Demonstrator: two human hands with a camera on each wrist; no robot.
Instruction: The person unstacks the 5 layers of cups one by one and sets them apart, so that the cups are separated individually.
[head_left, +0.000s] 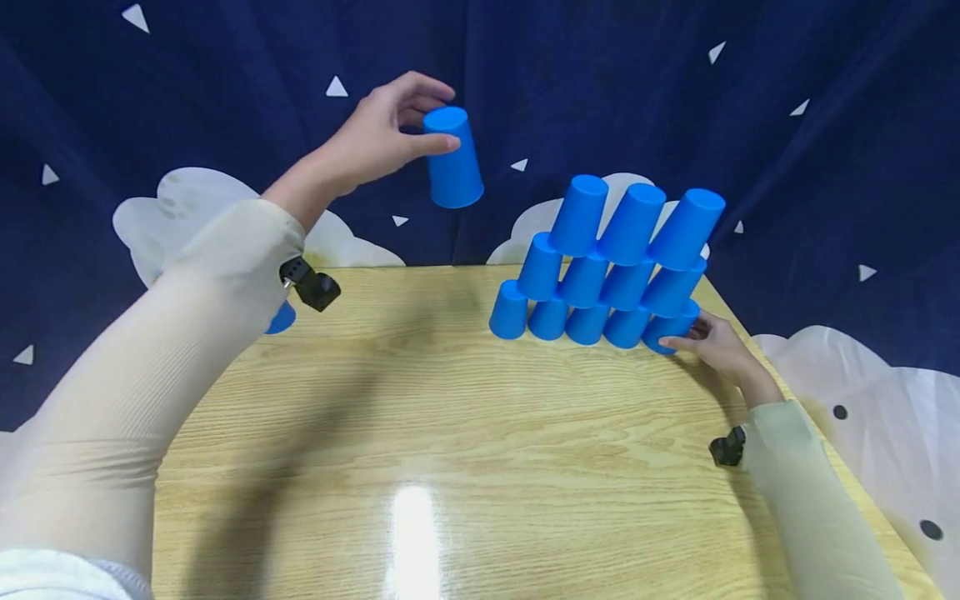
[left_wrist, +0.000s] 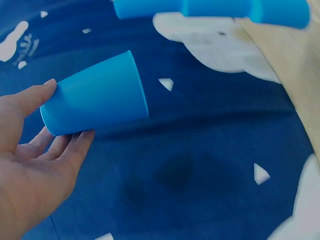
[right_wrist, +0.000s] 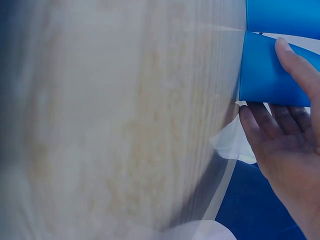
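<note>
An upside-down blue cup point(head_left: 456, 167) hangs in the air, pinched between the thumb and fingers of the left hand point(head_left: 382, 133), up and to the left of the stack. In the left wrist view the same cup point(left_wrist: 97, 95) lies between thumb and fingers of the left hand point(left_wrist: 45, 165). Upside-down blue cups stand in three rows, the top row holding three, such as the middle top cup point(head_left: 633, 223). The right hand point(head_left: 723, 346) holds the rightmost bottom cup point(head_left: 670, 331); in the right wrist view its thumb and fingers span that cup point(right_wrist: 275, 72).
A wooden table point(head_left: 420, 400) bears the stack near its back right edge. Another blue cup point(head_left: 282, 318) is partly hidden behind the left forearm. A dark blue curtain point(head_left: 517, 75) with white shapes hangs behind the table.
</note>
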